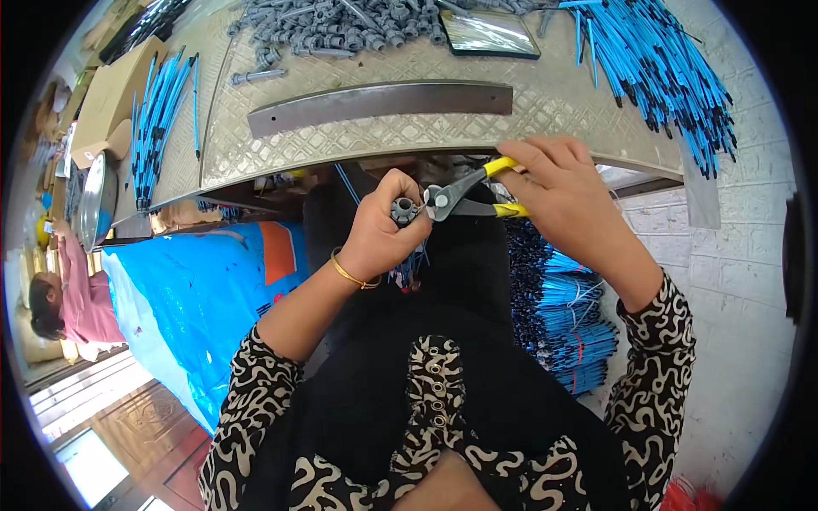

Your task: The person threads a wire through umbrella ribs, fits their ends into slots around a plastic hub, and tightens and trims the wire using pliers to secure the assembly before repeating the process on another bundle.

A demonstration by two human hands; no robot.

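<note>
My left hand (pixel 381 230) is closed around a grey ribbed plastic fitting (pixel 404 210), its round end facing up between thumb and fingers. A thin blue rod (pixel 347 184) shows just beyond that hand; whether it joins the fitting I cannot tell. In my right hand (pixel 564 189) are pliers (pixel 467 186) with yellow handles, spread apart. Their jaws meet the fitting's side, close to my left thumb; what lies between the jaws is too small to make out. Both hands are over my lap, at the table's near edge.
On the table (pixel 588 128) lie a curved dark bar (pixel 379 106), a heap of grey fittings (pixel 341 30), and blue rods with black ends (pixel 652 68). More rods (pixel 573 307) are bundled below right. A blue sack (pixel 209 298) stands at left, a person in pink (pixel 89 298) beyond it.
</note>
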